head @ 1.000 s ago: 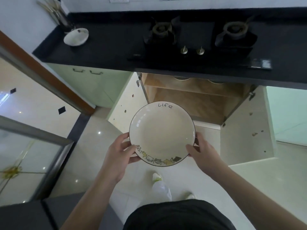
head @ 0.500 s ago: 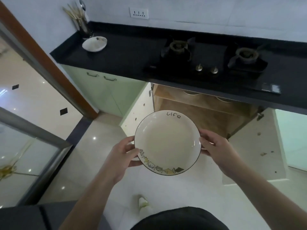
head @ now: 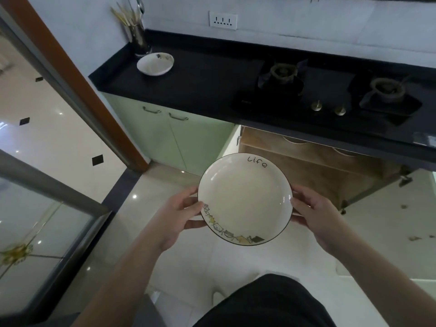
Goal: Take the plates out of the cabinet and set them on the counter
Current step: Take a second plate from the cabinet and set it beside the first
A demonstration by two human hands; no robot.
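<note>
plate (head: 244, 199) between both hands, before open cabinet (head: 313, 166), under counter (head: 200, 86)

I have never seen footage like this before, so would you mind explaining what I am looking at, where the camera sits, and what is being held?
There is no machine here: a person wears one wide-angle camera on the head, looking forward and down, so you see their own arms reaching into the picture. The left hand and right hand grip opposite edges of a cream plate with a dark rim, the word "life" and small cartoon figures printed on it. It is held in the air in front of an open cabinet with wooden shelves. Above runs a black counter with a two-burner gas stove. At its far left corner sit a white dish and a utensil holder.
</note>
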